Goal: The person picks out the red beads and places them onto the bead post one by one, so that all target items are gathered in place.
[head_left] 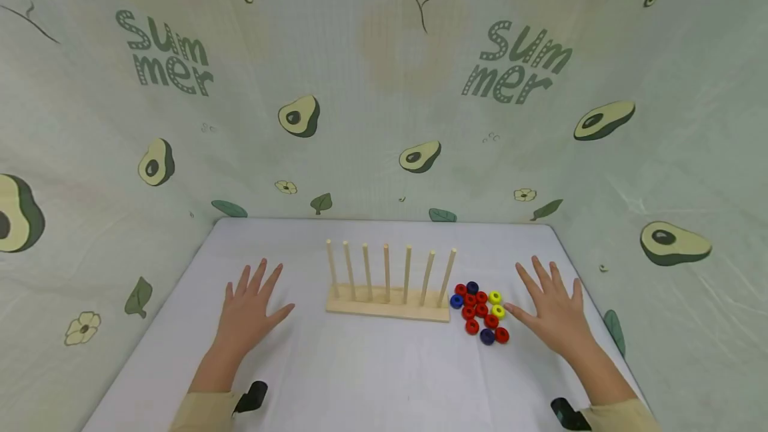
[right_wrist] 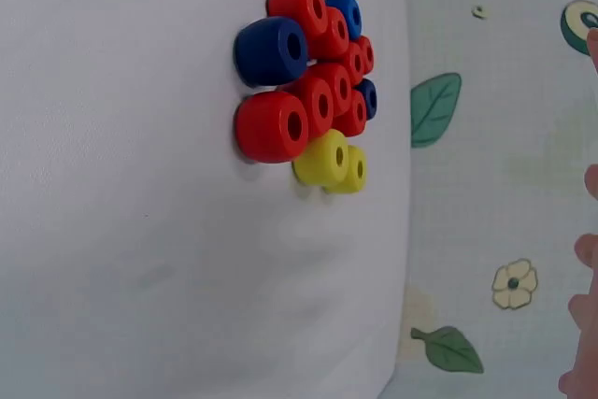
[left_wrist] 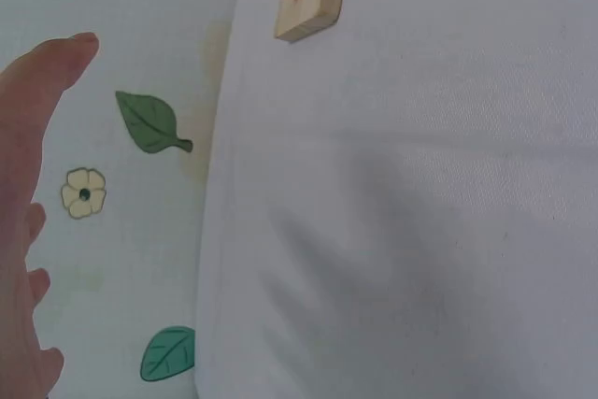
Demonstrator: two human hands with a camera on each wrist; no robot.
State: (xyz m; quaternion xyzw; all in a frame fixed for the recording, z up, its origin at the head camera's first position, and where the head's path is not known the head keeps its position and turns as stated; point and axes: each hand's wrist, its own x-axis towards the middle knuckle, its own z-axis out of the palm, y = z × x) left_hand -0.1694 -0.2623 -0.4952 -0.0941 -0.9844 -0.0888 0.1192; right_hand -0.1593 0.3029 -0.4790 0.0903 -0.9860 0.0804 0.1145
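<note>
My left hand hovers over the left part of the white table, fingers spread and straight, holding nothing. On the right, my right hand is also spread and holds nothing; its thumb tip lies close to a yellow bead in the head view. Between the hands stands a wooden peg rack with several bare upright pegs. Beside the rack's right end lies a cluster of red beads, blue beads and yellow beads, each with a hole through it.
The white table ends at a back edge against a hanging cloth printed with avocados, leaves and lettering. More of this cloth flanks both sides. A black wrist strap shows at the left sleeve, another at the right.
</note>
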